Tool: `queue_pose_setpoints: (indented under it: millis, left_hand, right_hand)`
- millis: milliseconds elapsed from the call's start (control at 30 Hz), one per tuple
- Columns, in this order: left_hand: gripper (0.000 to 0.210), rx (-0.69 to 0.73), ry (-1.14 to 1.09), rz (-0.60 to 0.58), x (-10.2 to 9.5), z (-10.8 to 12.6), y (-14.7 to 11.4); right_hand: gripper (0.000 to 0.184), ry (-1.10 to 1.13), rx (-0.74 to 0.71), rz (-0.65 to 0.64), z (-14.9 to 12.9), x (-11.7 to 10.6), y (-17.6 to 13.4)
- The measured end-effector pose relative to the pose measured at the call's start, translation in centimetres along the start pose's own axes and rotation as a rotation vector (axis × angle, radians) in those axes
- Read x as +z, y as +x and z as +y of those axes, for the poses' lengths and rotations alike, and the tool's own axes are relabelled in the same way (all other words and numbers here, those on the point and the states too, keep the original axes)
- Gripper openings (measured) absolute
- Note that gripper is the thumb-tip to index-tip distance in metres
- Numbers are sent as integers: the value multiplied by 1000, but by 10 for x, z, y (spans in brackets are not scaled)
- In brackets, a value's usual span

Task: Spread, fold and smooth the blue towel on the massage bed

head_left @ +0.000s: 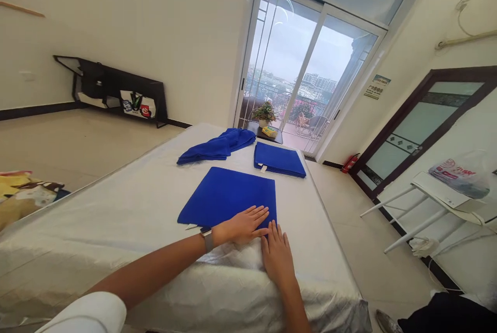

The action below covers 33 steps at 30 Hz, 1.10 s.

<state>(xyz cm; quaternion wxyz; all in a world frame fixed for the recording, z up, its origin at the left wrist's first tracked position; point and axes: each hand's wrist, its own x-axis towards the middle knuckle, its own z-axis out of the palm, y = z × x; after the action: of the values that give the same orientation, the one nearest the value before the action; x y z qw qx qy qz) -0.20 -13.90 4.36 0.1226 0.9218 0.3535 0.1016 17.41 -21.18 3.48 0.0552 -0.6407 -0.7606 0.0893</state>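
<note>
A blue cloth (229,193), folded into a flat square, lies in front of me on the covered bed-like surface. My left hand (246,225), with a watch on its wrist, rests flat on the cloth's near right part, fingers stretched out. Beside it, my right hand (277,252) lies with its fingertips at the cloth's near right corner and its palm on the white cover. Neither hand grips anything. Farther off on the right is a neat stack of folded blue cloth (279,158) with a white tag. Left of that lies a loosely bunched blue cloth (219,145).
The white plastic-like cover (116,224) drapes over the near edge. A small table (254,128) with a potted plant (264,113) stands beyond the far end. To the right is a white chair (446,193) bearing a plastic bag (462,175). A black rack (120,89) stands left.
</note>
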Motion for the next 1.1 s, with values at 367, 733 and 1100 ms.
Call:
queue_pose_setpoints:
  millis: [367, 733, 1100]
  left_hand:
    - [62, -393, 92, 83, -16, -105, -172]
    - [61, -450, 162, 512, -19, -93, -196]
    - [30, -343, 144, 517, -16, -93, -197]
  right_hand:
    - [65, 61, 2, 28, 7, 10, 2]
    - [39, 70, 19, 394, 4, 6, -9]
    - [31, -15, -74, 461, 22, 16, 1]
